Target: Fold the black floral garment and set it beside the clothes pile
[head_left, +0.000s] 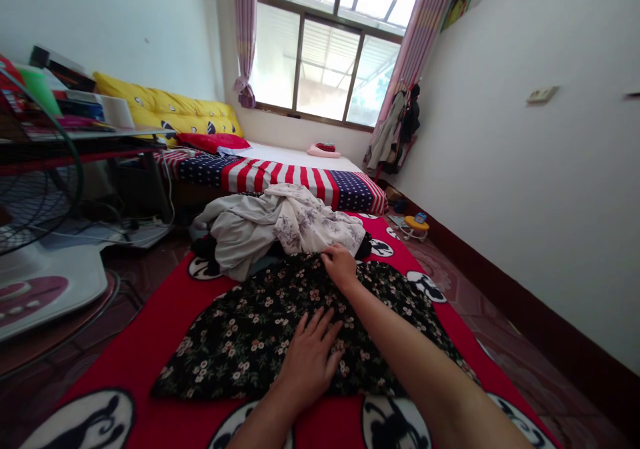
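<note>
A black floral garment (240,342) lies spread out on a red blanket (150,342) with black-and-white cartoon figures. My left hand (307,359) rests flat on the garment's near middle, fingers stretched and slightly apart. My right hand (340,265) reaches to the garment's far edge, fingers curled down and pinching the black floral cloth there. Just beyond it sits a pile of crumpled clothes (280,229): a grey-white piece and a pale floral piece.
A bed (300,175) with a stars-and-stripes cover stands under the window (330,69), yellow cushions (165,109) along the left wall. A fan (35,175) and a cluttered desk (85,135) are on the left. Clothes (395,135) hang in the right corner; a small yellow item (416,223) lies on the floor.
</note>
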Tool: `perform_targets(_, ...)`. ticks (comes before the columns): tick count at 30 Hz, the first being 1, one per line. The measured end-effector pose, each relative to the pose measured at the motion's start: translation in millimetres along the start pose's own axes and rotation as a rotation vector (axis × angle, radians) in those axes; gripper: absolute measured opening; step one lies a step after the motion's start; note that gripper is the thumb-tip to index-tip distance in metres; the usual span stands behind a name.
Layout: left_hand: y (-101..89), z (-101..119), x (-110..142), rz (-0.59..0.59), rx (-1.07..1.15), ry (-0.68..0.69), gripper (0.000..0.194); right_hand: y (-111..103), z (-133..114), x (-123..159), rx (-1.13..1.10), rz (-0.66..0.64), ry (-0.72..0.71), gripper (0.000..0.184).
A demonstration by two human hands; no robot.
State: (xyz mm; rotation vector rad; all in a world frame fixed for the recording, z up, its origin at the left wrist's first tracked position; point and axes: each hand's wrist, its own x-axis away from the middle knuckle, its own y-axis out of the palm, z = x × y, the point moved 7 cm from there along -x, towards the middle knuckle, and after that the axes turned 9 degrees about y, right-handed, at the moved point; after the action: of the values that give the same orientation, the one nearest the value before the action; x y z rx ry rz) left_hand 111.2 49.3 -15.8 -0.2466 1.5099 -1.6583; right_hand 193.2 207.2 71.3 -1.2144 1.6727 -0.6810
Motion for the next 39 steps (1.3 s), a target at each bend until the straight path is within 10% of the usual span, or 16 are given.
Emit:
perform_targets(8,-0.8,-6,1,0.036,0.085,-0.063,0.051,-26,8,25,-0.197,0.078,-0.082,0.022)
perform_targets(18,-35.7,-45,17,0.574,0.187,-0.313,0.035,0,50,99,-0.391,0.145,-0.067,0.026)
perform_targets(24,-62.5,-82,2,0.311,-0.118,-0.510,0.061,8,78,101,-0.516,0.254,0.104,0.029)
perform_targets(28,-61.8,-123,2,0.132,-0.095,-0.613,0.039,8,90,102,-0.589,0.301,0.186,0.026)
perform_targets(34,-89.1,-153,48,0.764,0.083,-0.583,0.025,-11,102,102,-0.598,0.440,0.245,0.023)
perform_targets(39,-82.8,-156,52,0.766,0.211,-0.601,0.025,-21,83,46,-0.281,0.218,0.162,0.027)
